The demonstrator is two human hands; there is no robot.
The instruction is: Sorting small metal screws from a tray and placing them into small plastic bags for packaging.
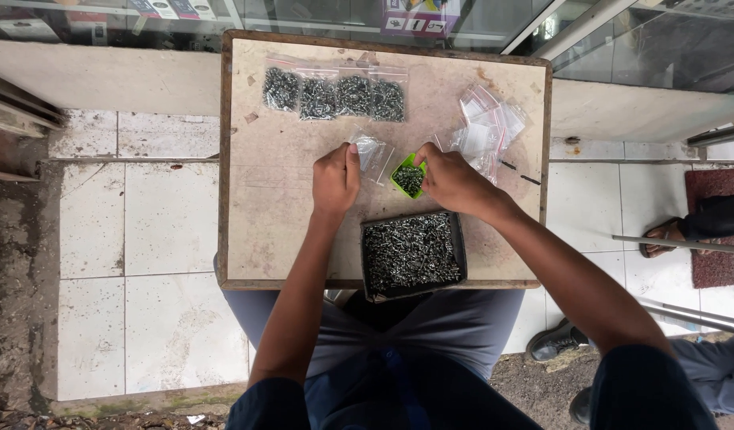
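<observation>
The worktop point(279, 231) is a square, pale board with a worn dark rim, resting across the seated person's lap above a tiled floor point(144, 263).

At six o'clock on the board, overhanging its near edge, sits a dark rectangular tray point(367, 263) filled with small grey screws point(411, 251).

At twelve o'clock, slightly left, a row of four filled bags point(333, 95) lies side by side, each clear and packed with the same screws, their edges touching or overlapping.

At two o'clock a loose heap of empty clear bags point(486, 127) with red seal strips lies spread on the board, just beyond the right hand.

Right hand point(454, 181): near centre of the board, fingers curled, gripping a small green scoop point(407, 180) loaded with screws. The scoop is tilted towards the left hand, at twelve o'clock from the tray.

Left hand point(336, 177): just left of centre, closed, thumb and fingers pinching the edge of one clear bag point(373, 153). The bag lies between the two hands, its mouth just beside the scoop; whether they touch cannot be told.

At three o'clock, off the board, another person's sandalled foot point(661, 236) rests by a red mat point(713, 231); a dark shoe point(554, 342) shows at four o'clock.
</observation>
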